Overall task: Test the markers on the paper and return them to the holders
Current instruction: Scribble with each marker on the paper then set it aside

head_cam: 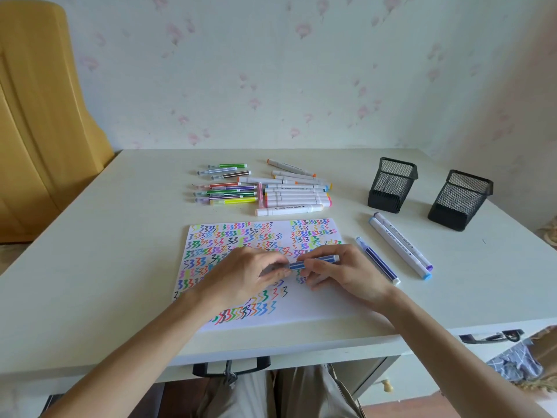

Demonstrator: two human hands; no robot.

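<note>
tabletop [120, 236]: pale, smooth, matte surface with a straight front edge; it carries everything named below.
room: wall [271, 70] behind the tabletop papered in white with faint pink flowers; a mustard-yellow chair back [39, 116] stands at the far left.
paper [316, 300]: white sheet lying flat near the front edge, crowded with rows of many-coloured zigzag squiggles; its lower right part is bare.
writing: the fat white markers carry a dark printed line along the barrel, too small to read.
left hand [244, 276]: fingers curled, pinching one end of the blue marker over the paper.
right hand [346, 273]: fingers curled round the other end of the same marker.
blue marker [313, 261]: slim striped barrel, held level between both hands just above the paper.
marker pile [265, 188]: slim coloured pens and fat white pens lying behind the paper.
set-aside markers [398, 248]: three lying to the right of the paper, one slim blue, two fat white.
holders [391, 185]: two black wire-mesh square cups at the right, well apart from the paper.
</note>
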